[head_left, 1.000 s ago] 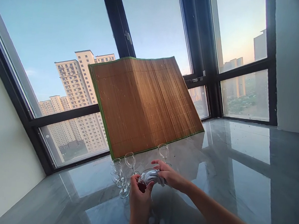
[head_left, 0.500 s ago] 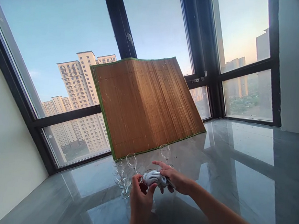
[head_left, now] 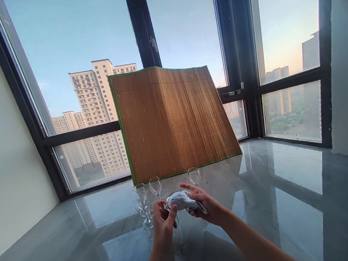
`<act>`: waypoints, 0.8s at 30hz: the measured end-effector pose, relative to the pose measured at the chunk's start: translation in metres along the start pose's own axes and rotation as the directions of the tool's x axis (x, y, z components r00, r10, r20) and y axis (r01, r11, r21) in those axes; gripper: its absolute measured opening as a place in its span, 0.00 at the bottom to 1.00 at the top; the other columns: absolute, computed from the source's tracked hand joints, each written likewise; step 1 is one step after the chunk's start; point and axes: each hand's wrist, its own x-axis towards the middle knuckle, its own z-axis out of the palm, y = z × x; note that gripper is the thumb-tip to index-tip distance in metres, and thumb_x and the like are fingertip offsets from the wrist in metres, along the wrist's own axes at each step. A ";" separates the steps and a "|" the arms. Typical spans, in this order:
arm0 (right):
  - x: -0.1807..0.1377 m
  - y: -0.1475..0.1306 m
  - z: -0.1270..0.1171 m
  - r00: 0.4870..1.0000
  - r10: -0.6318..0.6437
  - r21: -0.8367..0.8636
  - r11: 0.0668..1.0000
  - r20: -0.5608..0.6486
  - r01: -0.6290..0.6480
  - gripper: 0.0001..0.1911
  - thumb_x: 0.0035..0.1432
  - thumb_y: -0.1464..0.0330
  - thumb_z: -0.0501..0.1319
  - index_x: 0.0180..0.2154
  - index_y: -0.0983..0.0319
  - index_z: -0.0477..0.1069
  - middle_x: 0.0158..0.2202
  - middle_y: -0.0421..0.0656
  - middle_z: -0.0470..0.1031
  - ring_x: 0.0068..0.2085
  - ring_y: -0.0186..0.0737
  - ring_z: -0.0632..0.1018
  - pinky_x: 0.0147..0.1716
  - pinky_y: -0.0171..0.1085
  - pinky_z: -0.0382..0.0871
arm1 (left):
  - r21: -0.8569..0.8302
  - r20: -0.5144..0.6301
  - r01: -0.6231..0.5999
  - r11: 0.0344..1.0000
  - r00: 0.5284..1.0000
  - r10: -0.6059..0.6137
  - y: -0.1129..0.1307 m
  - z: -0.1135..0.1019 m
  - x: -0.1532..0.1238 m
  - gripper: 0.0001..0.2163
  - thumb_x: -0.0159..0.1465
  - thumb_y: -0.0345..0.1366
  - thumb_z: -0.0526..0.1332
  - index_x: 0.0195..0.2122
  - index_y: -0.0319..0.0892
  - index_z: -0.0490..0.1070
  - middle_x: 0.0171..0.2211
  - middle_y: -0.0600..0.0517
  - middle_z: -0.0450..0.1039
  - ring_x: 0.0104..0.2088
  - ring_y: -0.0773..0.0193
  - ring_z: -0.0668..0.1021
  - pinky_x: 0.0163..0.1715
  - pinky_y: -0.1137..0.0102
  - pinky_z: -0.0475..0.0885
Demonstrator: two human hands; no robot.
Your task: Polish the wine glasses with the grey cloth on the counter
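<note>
My left hand (head_left: 162,218) is closed round the bowl of a clear wine glass (head_left: 170,202), held tilted over a glossy grey surface (head_left: 276,203). My right hand (head_left: 206,203) presses a light grey cloth (head_left: 183,200) into and over that glass, fingers curled on the cloth. Just left of my hands stands a cluster of several empty wine glasses (head_left: 144,200). One more glass (head_left: 193,175) stands alone behind my right hand.
A brown bamboo mat with a green edge (head_left: 175,118) leans against the dark-framed window (head_left: 139,35) behind the glasses. A pale wall (head_left: 4,173) closes the left side. High-rise buildings show through the panes.
The view has shifted slightly, so everything sits a little further right. My hands have risen a bit, and the right hand has turned the cloth around the glass.
</note>
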 end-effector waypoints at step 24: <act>0.002 -0.005 0.002 0.990 0.024 0.266 0.964 -0.135 0.013 0.26 0.55 0.71 0.63 0.56 0.57 0.70 0.38 0.42 0.75 0.24 0.26 0.69 0.19 0.24 0.61 | -0.662 0.372 0.571 0.485 0.812 -0.449 0.015 -0.002 -0.001 0.07 0.60 0.37 0.65 0.33 0.40 0.69 0.26 0.51 0.70 0.24 0.68 0.72 0.24 0.75 0.67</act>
